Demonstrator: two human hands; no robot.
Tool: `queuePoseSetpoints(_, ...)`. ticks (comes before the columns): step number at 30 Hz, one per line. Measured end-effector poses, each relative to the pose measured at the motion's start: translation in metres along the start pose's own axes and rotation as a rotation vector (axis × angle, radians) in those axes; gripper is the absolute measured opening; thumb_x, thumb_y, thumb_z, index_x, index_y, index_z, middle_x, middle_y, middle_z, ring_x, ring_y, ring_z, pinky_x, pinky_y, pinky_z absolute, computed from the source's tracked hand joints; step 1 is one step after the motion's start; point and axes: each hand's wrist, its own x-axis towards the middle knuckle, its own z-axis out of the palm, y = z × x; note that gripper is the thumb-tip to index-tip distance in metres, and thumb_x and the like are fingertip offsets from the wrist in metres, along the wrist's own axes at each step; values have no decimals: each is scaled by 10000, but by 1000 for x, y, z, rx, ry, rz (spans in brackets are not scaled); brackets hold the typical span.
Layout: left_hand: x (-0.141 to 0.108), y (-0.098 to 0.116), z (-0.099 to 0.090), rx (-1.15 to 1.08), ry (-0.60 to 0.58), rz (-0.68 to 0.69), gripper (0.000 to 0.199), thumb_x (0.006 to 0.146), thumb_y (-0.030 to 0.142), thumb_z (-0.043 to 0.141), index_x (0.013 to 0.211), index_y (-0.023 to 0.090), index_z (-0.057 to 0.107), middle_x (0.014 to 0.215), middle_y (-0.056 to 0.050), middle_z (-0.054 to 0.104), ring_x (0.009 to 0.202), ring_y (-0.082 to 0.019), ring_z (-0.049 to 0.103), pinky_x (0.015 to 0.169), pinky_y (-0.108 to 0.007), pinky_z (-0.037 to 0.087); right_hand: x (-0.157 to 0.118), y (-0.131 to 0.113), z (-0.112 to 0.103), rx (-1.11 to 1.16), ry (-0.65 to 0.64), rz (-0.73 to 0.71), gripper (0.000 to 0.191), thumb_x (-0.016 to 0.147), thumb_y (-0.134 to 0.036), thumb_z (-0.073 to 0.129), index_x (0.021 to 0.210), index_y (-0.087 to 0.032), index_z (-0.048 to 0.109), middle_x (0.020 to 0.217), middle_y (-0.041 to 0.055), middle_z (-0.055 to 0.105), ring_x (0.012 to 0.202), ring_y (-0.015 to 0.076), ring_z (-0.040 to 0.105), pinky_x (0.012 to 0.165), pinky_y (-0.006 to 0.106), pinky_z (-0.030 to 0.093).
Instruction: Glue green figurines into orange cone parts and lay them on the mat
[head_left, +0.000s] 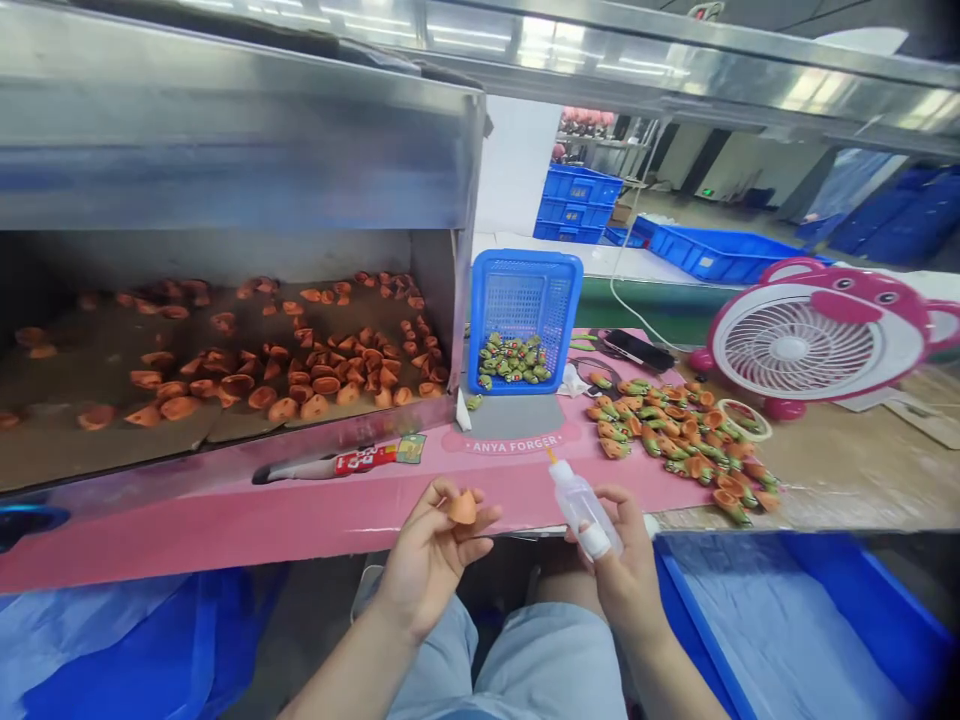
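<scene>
While the left hand (429,560), palm up, pinches an orange cup-shaped piece (463,508) in its fingertips, the right hand (626,560) curls its fingers round a tilted squeeze bottle (583,505). Both forearms (360,660) angle inward above the lap (551,655), near the pink mat (225,530).

Left hand (435,550) pinching; right hand (626,560) gripping; both apart

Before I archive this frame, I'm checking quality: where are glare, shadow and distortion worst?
In the head view, glare streaks the overhead metal beam; shadow darkens the metal box inside, at left; the pink fan seems stretched near the right edge; the bottle and orange piece have fairly clear outlines.
</scene>
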Motion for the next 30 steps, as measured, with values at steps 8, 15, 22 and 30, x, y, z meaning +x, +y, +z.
queuePoseSetpoints(8, 0, -21, 0, 250, 6, 94, 96, 696, 92, 521, 728, 176, 486, 746, 15, 548, 540, -46, 495, 417, -129, 345, -13, -5, -5, -1, 6, -10, 317, 714, -395, 539, 928, -211, 395, 623, -21, 503, 469, 98, 427, 432, 199, 329)
queuePoseSetpoints(15, -2, -29, -7, 565, -46, 115, 151, 703, 166, 582, 841, 170, 523, 760, -26, 628, 643, -108, 572, 634, -224, 425, -22, -12, -22, -65, 151, -162, 336, 656, -382, 603, 910, -179, 518, 758, 48, 566, 623, 176, 539, 525, 266, 426)
queuePoseSetpoints(22, -6, -33, -7, 560, -70, 129, 120, 700, 178, 593, 799, 165, 525, 740, -29, 627, 610, -118, 566, 544, -209, 415, -34, -39, -19, -200, 136, -341, 301, 661, -411, 608, 842, -178, 547, 702, 45, 562, 556, 162, 534, 453, 252, 426)
queuePoseSetpoints(30, -10, -28, -2, 658, -107, 162, 42, 717, 154, 572, 733, 166, 536, 739, -23, 612, 688, -122, 553, 606, -200, 427, -41, -40, -14, -435, -17, -658, 321, 683, -313, 585, 952, -158, 503, 712, 61, 585, 599, 178, 559, 529, 295, 463)
